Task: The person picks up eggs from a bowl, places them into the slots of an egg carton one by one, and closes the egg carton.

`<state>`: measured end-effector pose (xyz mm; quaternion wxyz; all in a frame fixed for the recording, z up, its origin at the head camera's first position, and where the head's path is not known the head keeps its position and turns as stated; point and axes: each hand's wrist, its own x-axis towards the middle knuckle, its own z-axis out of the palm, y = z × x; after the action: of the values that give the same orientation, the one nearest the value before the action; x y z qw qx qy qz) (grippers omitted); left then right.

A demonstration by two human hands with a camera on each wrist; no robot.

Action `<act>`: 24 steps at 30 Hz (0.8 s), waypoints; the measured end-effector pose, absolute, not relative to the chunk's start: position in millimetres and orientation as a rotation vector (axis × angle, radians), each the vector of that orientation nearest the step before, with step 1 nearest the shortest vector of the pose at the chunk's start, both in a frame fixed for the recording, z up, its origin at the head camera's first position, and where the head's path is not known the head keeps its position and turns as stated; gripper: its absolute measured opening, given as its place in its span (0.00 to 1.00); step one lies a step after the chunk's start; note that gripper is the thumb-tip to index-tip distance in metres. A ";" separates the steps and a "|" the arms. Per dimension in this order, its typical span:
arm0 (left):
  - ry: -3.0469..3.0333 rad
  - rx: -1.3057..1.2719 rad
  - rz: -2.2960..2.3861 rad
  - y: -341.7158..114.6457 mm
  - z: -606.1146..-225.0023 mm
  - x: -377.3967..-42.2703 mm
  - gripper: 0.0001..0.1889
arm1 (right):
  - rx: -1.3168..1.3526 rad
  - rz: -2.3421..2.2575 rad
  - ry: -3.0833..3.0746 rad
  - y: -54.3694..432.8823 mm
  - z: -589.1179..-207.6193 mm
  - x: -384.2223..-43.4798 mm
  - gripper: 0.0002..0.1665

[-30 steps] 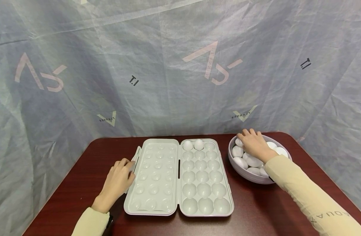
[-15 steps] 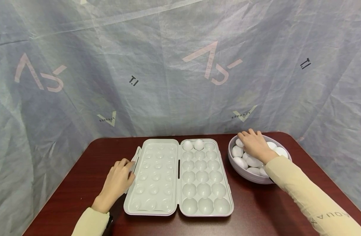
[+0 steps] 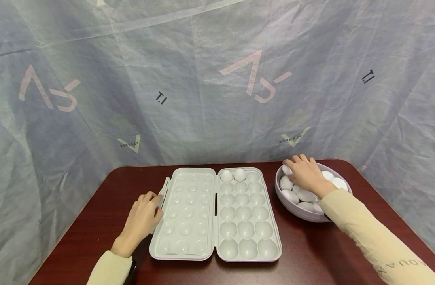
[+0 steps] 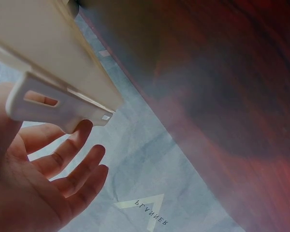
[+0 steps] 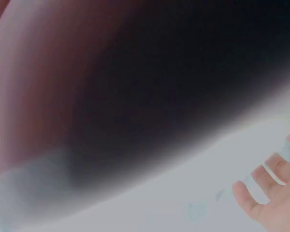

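Observation:
An egg tray lies unfolded, its ridged lid (image 3: 185, 215) on the left and its cupped base (image 3: 244, 213) on the right. Two white eggs (image 3: 240, 175) sit in the base's far row. My left hand (image 3: 140, 215) holds the latch flap (image 4: 53, 104) on the lid's outer edge between thumb and index finger; the other fingers are loosely bent. Over the far left side of a pale purple bowl (image 3: 295, 210), my right hand (image 3: 307, 174) grips a white egg (image 3: 286, 170) at its fingertips. The right wrist view shows several fingers (image 5: 266, 181), but no egg.
Several more white eggs (image 3: 305, 195) fill the bowl. A dark red wooden table (image 3: 93, 221) carries everything. Behind it hangs a grey-blue printed sheet (image 3: 203, 99), close to the table's far edge.
The right hand has shifted slightly left and up, and the egg at its fingertips has moved with it. My left hand, the tray and the bowl stay in place.

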<state>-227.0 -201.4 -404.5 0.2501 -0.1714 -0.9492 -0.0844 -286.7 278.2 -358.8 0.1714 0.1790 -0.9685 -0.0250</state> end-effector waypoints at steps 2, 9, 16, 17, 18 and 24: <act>-2.581 -0.468 -0.230 -201.6 -405.1 -227.2 0.17 | 0.512 -0.051 -2.743 276.1 -356.5 -285.8 0.25; -2.587 -0.467 -0.222 -201.6 -405.0 -227.4 0.17 | 0.514 0.065 -2.723 265.0 -350.3 -282.3 0.22; -2.596 -0.467 -0.200 -201.3 -404.5 -228.2 0.17 | 0.504 0.179 -2.682 252.9 -347.3 -280.6 0.21; -2.597 -0.465 -0.199 -201.4 -404.7 -228.2 0.17 | 0.503 0.191 -2.679 250.7 -346.9 -280.6 0.21; -2.599 -0.463 -0.199 -201.5 -404.7 -228.2 0.17 | 0.504 0.205 -2.677 248.4 -346.3 -280.5 0.21; -2.609 -0.456 -0.195 -201.8 -405.0 -228.5 0.17 | 0.515 0.267 -2.685 233.7 -345.1 -280.4 0.21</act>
<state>-228.5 -201.8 -405.0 0.2403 -0.1667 -0.9536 -0.0714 -280.4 233.7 -345.1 0.1960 0.1838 -0.9585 0.0953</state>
